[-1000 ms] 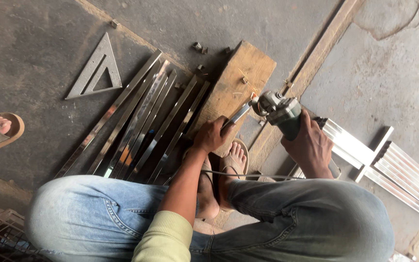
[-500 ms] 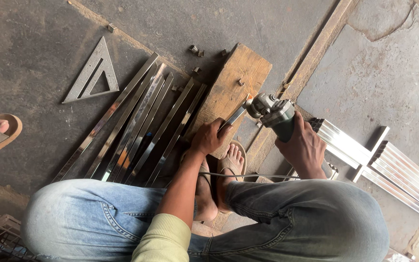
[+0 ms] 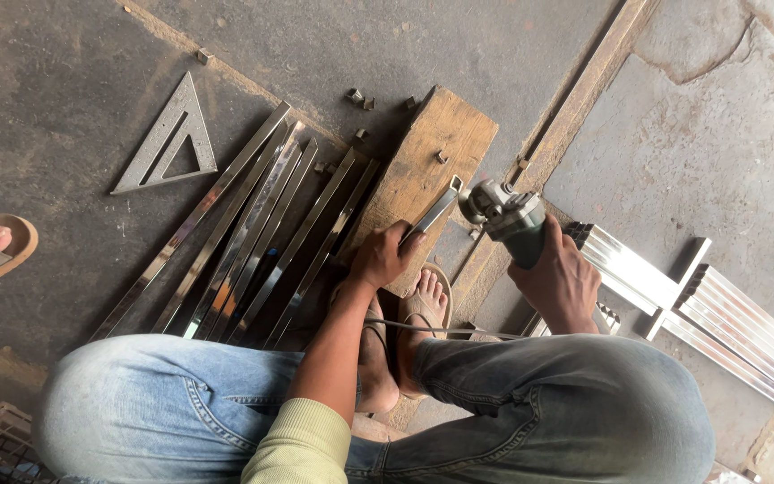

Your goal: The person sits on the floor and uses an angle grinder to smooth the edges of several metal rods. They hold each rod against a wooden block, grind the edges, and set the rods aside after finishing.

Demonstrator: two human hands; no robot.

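A short square metal tube (image 3: 434, 211) lies slanted on a thick wooden block (image 3: 423, 170), with its open end pointing up toward the right. The left hand (image 3: 382, 257) is closed around the lower end of this tube, the fingers wrapped over it and pressing it on the wood. Just beside the open end is the head of an angle grinder (image 3: 502, 215); I cannot tell if it touches the tube. The right hand (image 3: 559, 284) is closed firmly around the green body of the grinder. Under the hands, a foot in a sandal (image 3: 423, 305) rests near the edge of the block. To the left, several long metal strips (image 3: 253, 242) lie side by side on the concrete floor (image 3: 73, 99), and further left lies a metal triangle square (image 3: 169, 143). To the right lies a bundle of shiny metal profiles (image 3: 727, 314).
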